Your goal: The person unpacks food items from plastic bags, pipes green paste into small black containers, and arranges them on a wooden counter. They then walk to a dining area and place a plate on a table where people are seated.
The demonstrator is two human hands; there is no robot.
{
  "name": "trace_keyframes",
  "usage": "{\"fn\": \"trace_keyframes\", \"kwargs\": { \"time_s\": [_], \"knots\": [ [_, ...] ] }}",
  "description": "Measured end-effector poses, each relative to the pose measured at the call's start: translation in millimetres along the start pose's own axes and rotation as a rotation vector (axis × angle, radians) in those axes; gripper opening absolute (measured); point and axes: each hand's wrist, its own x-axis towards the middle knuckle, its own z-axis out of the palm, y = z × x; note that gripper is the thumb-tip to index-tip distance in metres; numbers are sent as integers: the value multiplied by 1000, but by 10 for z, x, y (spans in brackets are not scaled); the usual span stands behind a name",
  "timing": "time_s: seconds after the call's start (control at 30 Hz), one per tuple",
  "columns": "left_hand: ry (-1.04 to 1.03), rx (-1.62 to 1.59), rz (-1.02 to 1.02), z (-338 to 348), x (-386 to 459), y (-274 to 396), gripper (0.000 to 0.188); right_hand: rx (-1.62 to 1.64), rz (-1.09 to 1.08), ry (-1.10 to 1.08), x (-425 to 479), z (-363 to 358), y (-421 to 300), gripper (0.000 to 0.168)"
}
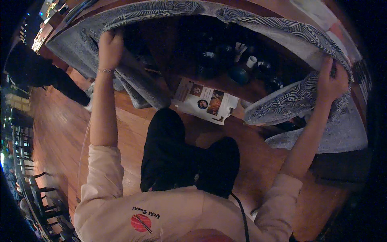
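Observation:
Patterned grey cloth point(278, 103) hangs in front of a dark storage space, parted and raised at both sides. At the upper left, my left hand point(111, 50) grips the cloth's upper edge. My right hand point(334, 78) grips a bunched part of it at the upper right. Between the hands, inside the dark space, stand a white cup point(251, 61), a container of utensils point(239, 50), a dark teal bowl point(239, 75) and several dark glossy vessels point(208, 57). A printed paper sheet or bag point(207, 101) lies at the opening, before my knees.
Wooden floor point(57, 127) spreads around my bent knees. A person in dark clothes point(45, 69) is at the left, beside the cloth. Several dark chairs point(45, 193) line the far left. A black cord point(242, 211) runs down by my right side.

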Motion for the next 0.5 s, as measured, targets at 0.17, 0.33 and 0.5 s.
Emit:
{"fn": "trace_keyframes", "kwargs": {
  "time_s": [0.17, 0.33, 0.5],
  "knots": [
    [36, -3, 88, -22, 106, -106, 23, 45, 40, 0, 38, -26, 31, 27],
    [-113, -74, 59, 86, 0, -115, 25, 355, 279, -366, 250, -201, 31, 27],
    [-167, -179, -31, 206, -120, -45, 25, 332, 306, -591, 436, -367, 113, 34]
  ]
}}
